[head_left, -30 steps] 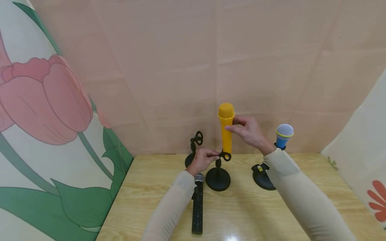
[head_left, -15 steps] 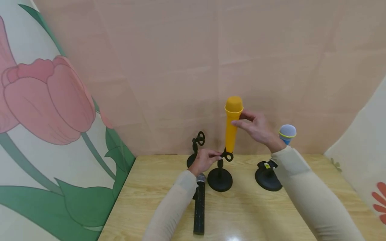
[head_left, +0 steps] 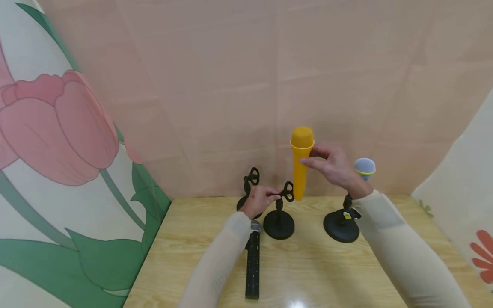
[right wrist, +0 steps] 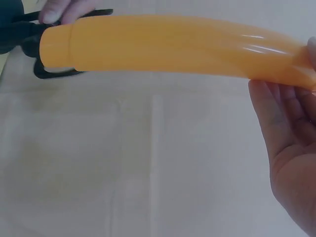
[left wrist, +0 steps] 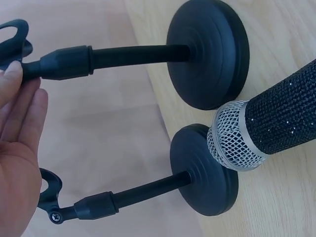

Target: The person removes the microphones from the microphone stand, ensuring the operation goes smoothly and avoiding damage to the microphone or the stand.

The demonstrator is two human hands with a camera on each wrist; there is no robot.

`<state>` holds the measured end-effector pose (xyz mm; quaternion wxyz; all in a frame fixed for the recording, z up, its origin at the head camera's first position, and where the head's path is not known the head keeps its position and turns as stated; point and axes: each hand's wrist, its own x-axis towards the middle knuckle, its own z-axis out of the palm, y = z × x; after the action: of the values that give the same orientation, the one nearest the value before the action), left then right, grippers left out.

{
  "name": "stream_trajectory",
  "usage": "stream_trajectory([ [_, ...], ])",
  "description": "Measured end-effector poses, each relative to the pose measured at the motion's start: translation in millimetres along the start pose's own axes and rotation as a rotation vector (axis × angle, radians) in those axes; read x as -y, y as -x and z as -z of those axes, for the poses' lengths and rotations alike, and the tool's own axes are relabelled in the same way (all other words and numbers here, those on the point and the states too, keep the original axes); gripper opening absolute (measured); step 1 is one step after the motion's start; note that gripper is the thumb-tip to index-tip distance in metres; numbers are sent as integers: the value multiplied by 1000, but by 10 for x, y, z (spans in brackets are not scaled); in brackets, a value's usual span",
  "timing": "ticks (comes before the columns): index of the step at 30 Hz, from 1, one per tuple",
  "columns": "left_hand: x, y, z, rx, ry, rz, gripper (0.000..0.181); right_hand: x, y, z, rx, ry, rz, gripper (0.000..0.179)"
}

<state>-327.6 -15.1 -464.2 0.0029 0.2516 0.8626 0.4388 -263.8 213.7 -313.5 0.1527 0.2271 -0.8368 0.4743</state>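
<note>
My right hand (head_left: 333,167) pinches a yellow microphone (head_left: 301,162) near its head and holds it upright, its lower end beside the ring clip of a black microphone stand (head_left: 279,224). With thumb and fingers my left hand (head_left: 259,200) grips that stand at its clip (head_left: 287,191). In the left wrist view the stand's pole (left wrist: 128,57) runs from the clip to its round base. The right wrist view shows the handle of the yellow microphone (right wrist: 163,44) overlapping the clip, fingertips of the left hand behind it.
A black sparkly microphone (head_left: 252,265) with a silver mesh head lies in front on the wooden table (head_left: 185,252). Another black stand (head_left: 246,184) stands behind the left hand. At right, a stand (head_left: 341,226) bears a blue microphone (head_left: 365,167), partly hidden by the right arm.
The yellow microphone, which stood at the clip, has moved right and out of it with the right hand. The clip now tilts up, still in the left fingers.
</note>
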Motion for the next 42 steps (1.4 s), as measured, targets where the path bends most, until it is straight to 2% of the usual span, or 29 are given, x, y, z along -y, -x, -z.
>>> stream_trajectory([
  [5, -9, -47, -34, -31, -48, -18, 18, -46, 95, -66, 45, 8, -67, 33],
  [12, -40, -101, -98, -81, -134, -29, 18, -159, 245, -177, 79, -19, -103, 34],
  [19, -96, -148, -120, -92, -157, -33, 21, -334, 457, -327, 85, -43, -145, 35],
  [30, -225, -207, -167, -98, -195, 39, 21, -646, 837, -668, 132, -172, -260, 39],
  [37, -278, -230, -209, -111, -200, 78, 22, -775, 1007, -770, 140, -176, -390, 47],
  [42, -250, -235, -194, -121, -211, 57, 22, -834, 1107, -870, 151, -212, -421, 46],
])
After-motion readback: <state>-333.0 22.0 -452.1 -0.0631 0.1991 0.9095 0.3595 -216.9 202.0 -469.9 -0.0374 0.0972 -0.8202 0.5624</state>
